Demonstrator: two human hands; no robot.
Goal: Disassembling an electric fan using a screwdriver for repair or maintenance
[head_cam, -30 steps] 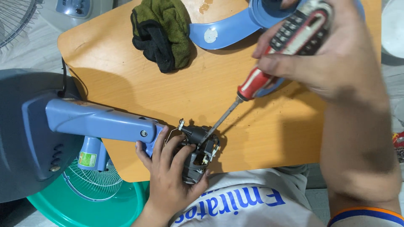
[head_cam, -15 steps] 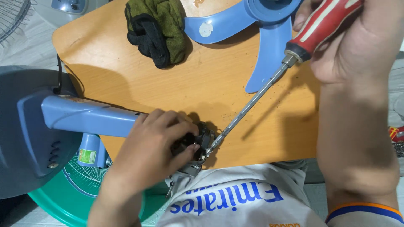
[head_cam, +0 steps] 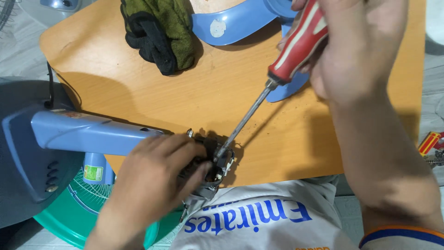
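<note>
My left hand (head_cam: 155, 173) is clamped over a small dark fan motor (head_cam: 217, 164) at the end of a blue fan stand neck (head_cam: 88, 134), right at the near edge of the table. My right hand (head_cam: 356, 46) grips a screwdriver by its red and white handle (head_cam: 298, 44). The metal shaft (head_cam: 245, 118) slants down to the left, and its tip rests on the motor just beside my left fingers.
The work lies on an orange wooden table (head_cam: 138, 97). A green and black cloth (head_cam: 159, 32) sits at the back left, with a blue fan blade (head_cam: 236, 23) beside it. The blue fan base (head_cam: 27, 176) and a green grille (head_cam: 74, 213) are at the left. Red tools (head_cam: 430, 146) lie at the right.
My left hand has closed over the top of the motor instead of holding it from below. The screwdriver stays on the motor while my right hand shifts higher in view.
</note>
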